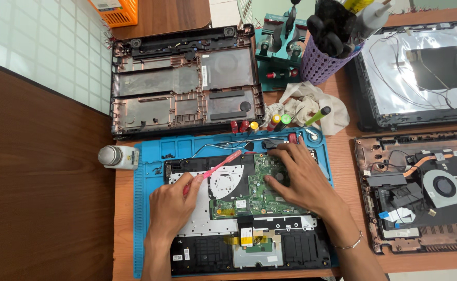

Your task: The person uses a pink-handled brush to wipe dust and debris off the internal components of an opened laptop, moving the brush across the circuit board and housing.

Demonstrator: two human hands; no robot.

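mat [144, 208]: matt blue rubbery | pry tool [219, 167]: glossy pink plastic | table [41, 198]: smooth dark wood | rag [311, 106]: crumpled cloth

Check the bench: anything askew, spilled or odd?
No spill shows. The small white round-capped bottle lies on its side, half off the blue work mat. A crumpled off-white cloth sits among loose screwdrivers. The left hand holds a pink plastic pry tool; the right hand presses on the green circuit board.

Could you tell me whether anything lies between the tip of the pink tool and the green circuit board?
Nothing visible does. The left hand holds the pink tool, whose tip lies just left of the green circuit board; the right hand rests on the board.
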